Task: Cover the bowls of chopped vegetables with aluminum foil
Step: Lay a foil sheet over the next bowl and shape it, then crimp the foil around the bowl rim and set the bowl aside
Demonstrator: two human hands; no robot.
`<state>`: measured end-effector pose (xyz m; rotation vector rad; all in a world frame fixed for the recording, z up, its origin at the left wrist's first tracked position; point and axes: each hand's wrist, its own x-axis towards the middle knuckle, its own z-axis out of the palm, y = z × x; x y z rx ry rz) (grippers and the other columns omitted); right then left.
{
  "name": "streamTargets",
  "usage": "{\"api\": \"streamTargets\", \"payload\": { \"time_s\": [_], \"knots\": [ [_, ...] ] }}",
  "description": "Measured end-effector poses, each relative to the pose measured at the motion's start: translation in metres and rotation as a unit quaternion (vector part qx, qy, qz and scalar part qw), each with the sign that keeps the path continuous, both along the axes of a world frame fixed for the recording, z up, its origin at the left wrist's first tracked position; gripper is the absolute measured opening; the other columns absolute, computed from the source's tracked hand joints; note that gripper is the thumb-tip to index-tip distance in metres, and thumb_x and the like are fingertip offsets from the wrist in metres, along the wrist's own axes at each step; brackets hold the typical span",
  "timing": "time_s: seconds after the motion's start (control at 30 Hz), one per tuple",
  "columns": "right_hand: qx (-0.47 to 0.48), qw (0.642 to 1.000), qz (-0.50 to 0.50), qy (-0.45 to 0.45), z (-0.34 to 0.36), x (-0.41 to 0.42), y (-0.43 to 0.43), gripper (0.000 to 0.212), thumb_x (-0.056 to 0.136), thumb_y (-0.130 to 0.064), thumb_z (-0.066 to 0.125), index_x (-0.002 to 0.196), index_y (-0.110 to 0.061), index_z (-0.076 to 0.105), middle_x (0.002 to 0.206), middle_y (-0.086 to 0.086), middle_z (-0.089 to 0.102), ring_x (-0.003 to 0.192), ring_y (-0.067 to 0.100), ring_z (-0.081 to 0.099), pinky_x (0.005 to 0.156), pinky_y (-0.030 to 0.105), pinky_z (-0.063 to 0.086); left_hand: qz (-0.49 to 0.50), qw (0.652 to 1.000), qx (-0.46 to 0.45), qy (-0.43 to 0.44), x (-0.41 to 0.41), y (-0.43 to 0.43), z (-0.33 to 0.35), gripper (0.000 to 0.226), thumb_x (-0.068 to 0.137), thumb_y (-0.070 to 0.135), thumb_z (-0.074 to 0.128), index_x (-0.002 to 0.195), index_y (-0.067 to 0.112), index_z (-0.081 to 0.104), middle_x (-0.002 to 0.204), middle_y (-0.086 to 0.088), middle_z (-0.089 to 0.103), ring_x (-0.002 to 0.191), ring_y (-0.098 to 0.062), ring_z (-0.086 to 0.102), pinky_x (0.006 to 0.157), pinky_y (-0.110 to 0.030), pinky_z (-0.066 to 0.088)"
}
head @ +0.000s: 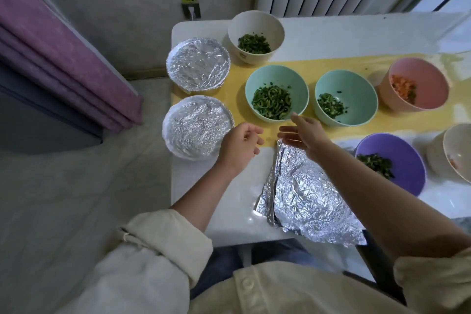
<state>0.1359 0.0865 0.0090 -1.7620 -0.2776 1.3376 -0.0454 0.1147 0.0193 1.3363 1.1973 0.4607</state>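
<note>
- Foil sheets: a loose stack, crinkled and dull silver, lying flat on the glossy white surface at 6 o'clock of the view. The long axis runs roughly 11 to 5 o'clock.
- Right hand: empty, fingers straight and spread, hovering over the stack's far corner. The foil lies at its 5–6 o'clock, so this hand is nearer the sheets than the left.
- Left hand: empty, fingers loosely curled. It is just beside the near covered bowl, which lies at its 9 o'clock; contact with the rim cannot be told.
- Purple bowl: uncovered, chopped greens inside, at 3 o'clock of the right hand.
- Near mint bowl: round, smooth, uncovered, holding chopped greens, close at 11 o'clock of the right hand. Judgement: likely next; a sheet must travel from 6 to 11.
- Second mint bowl and pink bowl: uncovered, at 1–2 o'clock.
- Far covered bowl: foil pressed tight around the rim.
- Cream bowl: farthest, uncovered.
</note>
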Motion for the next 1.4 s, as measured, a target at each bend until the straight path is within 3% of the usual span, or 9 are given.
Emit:
{"api": "streamTargets", "payload": {
  "time_s": [0.27,0.4,0.57,0.67,0.8,0.93,1.07,1.2,1.4],
  "knots": [
    [-0.066,0.996,0.05,0.016,-0.01,0.028,0.028,0.028,0.103,-0.008,0.039,0.123,0.008,0.051,0.064,0.012,0.067,0.051,0.015,0.065,0.052,0.026,0.056,0.108,0.973,-0.199,0.037,0.055,0.019,-0.018,0.021,0.102,0.024,0.047,0.114,0.008,0.053,0.106,-0.014,0.061,0.071,-0.02,0.063,0.075,-0.036,0.055],
    [-0.035,0.994,0.089,-0.044,-0.012,0.041,0.022,0.027,0.101,-0.007,0.04,0.122,0.006,0.05,0.071,0.015,0.066,0.051,0.016,0.063,0.046,0.024,0.052,0.193,0.951,-0.241,0.0,0.067,0.024,-0.018,0.029,0.1,0.035,0.053,0.115,0.01,0.054,0.106,-0.016,0.063,0.072,-0.025,0.067,0.068,-0.04,0.06],
    [0.022,0.982,0.181,-0.057,-0.009,0.053,-0.003,0.026,0.102,-0.012,0.042,0.124,0.001,0.049,0.075,0.014,0.068,0.059,0.021,0.065,0.054,0.029,0.054,0.305,0.919,-0.244,-0.053,0.08,0.008,-0.017,0.039,0.099,-0.001,0.044,0.137,0.003,0.043,0.12,-0.023,0.059,0.075,-0.027,0.067,0.057,-0.037,0.062],
    [0.056,0.967,0.24,-0.068,-0.004,0.061,-0.019,0.029,0.102,-0.024,0.047,0.124,-0.006,0.05,0.084,0.014,0.07,0.067,0.024,0.067,0.066,0.037,0.056,0.364,0.9,-0.226,-0.082,0.084,-0.007,-0.014,0.05,0.095,-0.011,0.035,0.14,0.01,0.04,0.121,-0.019,0.052,0.085,-0.03,0.065,0.074,-0.049,0.061],
    [0.065,0.911,0.301,-0.274,-0.008,0.071,-0.047,0.024,0.1,-0.023,0.051,0.118,-0.009,0.058,0.083,0.005,0.07,0.071,0.019,0.067,0.071,0.036,0.058,0.394,0.892,-0.211,-0.073,0.079,-0.028,-0.019,0.054,0.097,-0.009,0.033,0.146,0.015,0.033,0.118,-0.016,0.05,0.076,-0.027,0.067,0.085,-0.051,0.058],
    [0.122,0.845,0.267,-0.447,-0.014,0.08,-0.075,0.016,0.088,-0.011,0.06,0.105,-0.011,0.059,0.082,0.002,0.062,0.072,0.021,0.057,0.063,0.041,0.052,0.404,0.888,-0.198,-0.093,0.077,-0.043,-0.017,0.049,0.095,-0.007,0.035,0.142,0.006,0.037,0.11,-0.021,0.059,0.067,-0.028,0.068,0.064,-0.036,0.063],
    [0.079,0.761,0.244,-0.596,-0.019,0.085,-0.097,0.043,0.067,-0.002,0.069,0.108,-0.003,0.054,0.106,0.015,0.052,0.094,0.034,0.051,0.074,0.04,0.042,0.37,0.904,-0.202,-0.074,0.074,-0.053,-0.017,0.045,0.095,-0.002,0.036,0.14,-0.005,0.038,0.109,-0.033,0.065,0.051,-0.022,0.068,0.046,-0.025,0.055],
    [-0.06,0.723,0.258,-0.638,-0.025,0.088,-0.126,0.053,0.075,0.001,0.058,0.127,-0.008,0.049,0.124,0.019,0.044,0.107,0.038,0.046,0.081,0.043,0.041,0.332,0.92,-0.204,-0.044,0.068,-0.069,-0.022,0.044,0.095,0.0,0.035,0.138,-0.008,0.041,0.1,-0.032,0.067,0.052,-0.024,0.068,0.048,-0.025,0.055],
    [-0.043,0.754,0.259,-0.602,-0.031,0.107,-0.163,0.042,0.079,0.01,0.053,0.119,-0.004,0.054,0.112,0.021,0.048,0.089,0.041,0.053,0.056,0.04,0.031,0.295,0.934,-0.199,-0.04,0.07,-0.075,-0.026,0.041,0.096,0.001,0.037,0.136,-0.008,0.042,0.101,-0.032,0.068,0.062,-0.029,0.07,0.052,-0.029,0.059]
  ]
}}
